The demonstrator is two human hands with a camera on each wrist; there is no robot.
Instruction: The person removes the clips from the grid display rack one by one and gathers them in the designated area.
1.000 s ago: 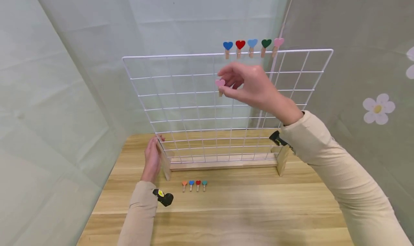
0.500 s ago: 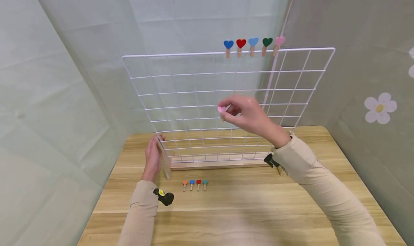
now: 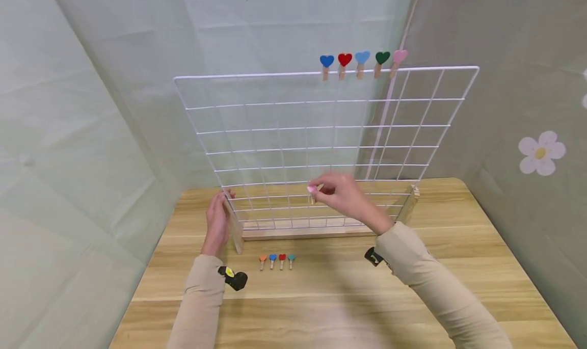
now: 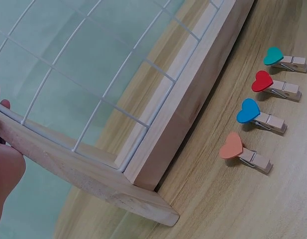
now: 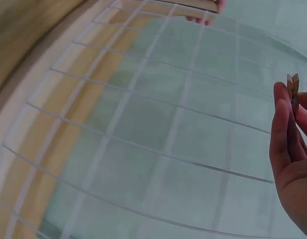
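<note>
A white wire grid panel [image 3: 275,135] stands upright in a wooden base [image 3: 298,233] on the table. My right hand [image 3: 341,196] pinches a pink heart clothespin [image 3: 312,190] low in front of the grid; its wooden end [image 5: 293,85] shows between the fingers in the right wrist view. My left hand [image 3: 216,224] rests flat against the base's left foot [image 4: 83,174]. Several heart clothespins [image 3: 359,61] are clipped along the grid's top wire at the right. An orange [image 4: 243,153], a blue [image 4: 257,115], a red [image 4: 273,84] and a teal clothespin [image 4: 285,59] lie in a row before the base.
The wooden table [image 3: 321,298] stretches toward me in front of the base. Pale green fabric walls [image 3: 91,109] close in on the left and back; a grey wall with flower prints [image 3: 541,153] stands at the right.
My right hand has come down with the pink clothespin from near the grid's upper rows to just above the base. The left hand has stayed on the foot.
</note>
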